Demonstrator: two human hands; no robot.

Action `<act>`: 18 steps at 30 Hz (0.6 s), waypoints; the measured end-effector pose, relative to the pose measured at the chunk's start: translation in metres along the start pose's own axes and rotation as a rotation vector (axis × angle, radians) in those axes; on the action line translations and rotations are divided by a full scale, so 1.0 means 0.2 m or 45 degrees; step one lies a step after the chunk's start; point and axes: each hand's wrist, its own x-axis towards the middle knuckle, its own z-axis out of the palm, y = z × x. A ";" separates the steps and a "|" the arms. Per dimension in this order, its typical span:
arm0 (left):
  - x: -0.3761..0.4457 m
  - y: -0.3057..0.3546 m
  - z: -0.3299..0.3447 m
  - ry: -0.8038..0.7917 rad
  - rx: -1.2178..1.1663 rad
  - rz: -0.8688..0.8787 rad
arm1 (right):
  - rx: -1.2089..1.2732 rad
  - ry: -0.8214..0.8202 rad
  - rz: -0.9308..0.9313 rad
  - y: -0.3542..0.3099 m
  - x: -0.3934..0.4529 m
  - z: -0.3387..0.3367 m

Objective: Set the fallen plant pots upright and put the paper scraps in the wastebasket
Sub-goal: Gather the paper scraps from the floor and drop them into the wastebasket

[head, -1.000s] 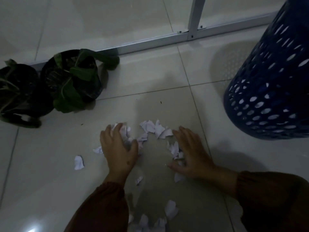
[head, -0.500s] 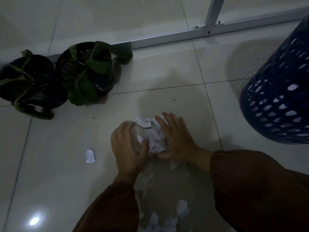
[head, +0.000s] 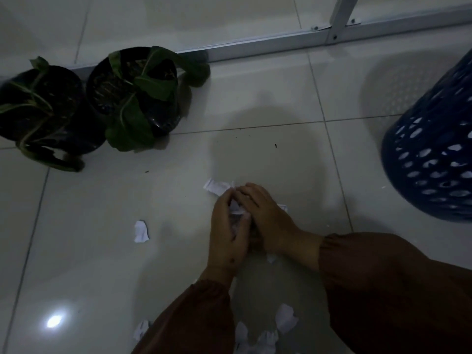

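Observation:
My left hand [head: 227, 231] and my right hand [head: 268, 215] are pressed together on the floor tiles, cupped around a bunch of white paper scraps [head: 236, 209]. One scrap [head: 217, 186] sticks out beyond my fingertips. A single scrap [head: 141, 231] lies to the left of my hands. More scraps [head: 286, 318] lie near my sleeves at the bottom. Two black plant pots [head: 135, 95] [head: 43, 111] with green leaves stand upright at the far left. The dark blue perforated wastebasket [head: 431, 159] stands at the right.
A white metal frame rail [head: 281, 43] runs along the floor at the back, with an upright post [head: 342, 16]. A bright light reflection [head: 54, 321] shows on the tiles at the lower left. Small dark crumbs [head: 275, 145] dot the floor.
Both hands swept inward from apart and closed together, gathering the spread scraps into one bunch between them. The view shifted so pots and basket sit further right.

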 end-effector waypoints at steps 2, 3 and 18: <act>0.00 0.01 0.02 0.056 -0.071 -0.041 | 0.043 0.033 -0.036 -0.02 -0.02 0.01; 0.01 0.01 0.03 0.071 -0.099 -0.055 | 0.063 0.060 -0.043 -0.03 -0.02 0.01; 0.03 0.27 0.12 0.100 -0.404 -0.050 | 0.137 0.255 0.032 -0.05 -0.05 -0.28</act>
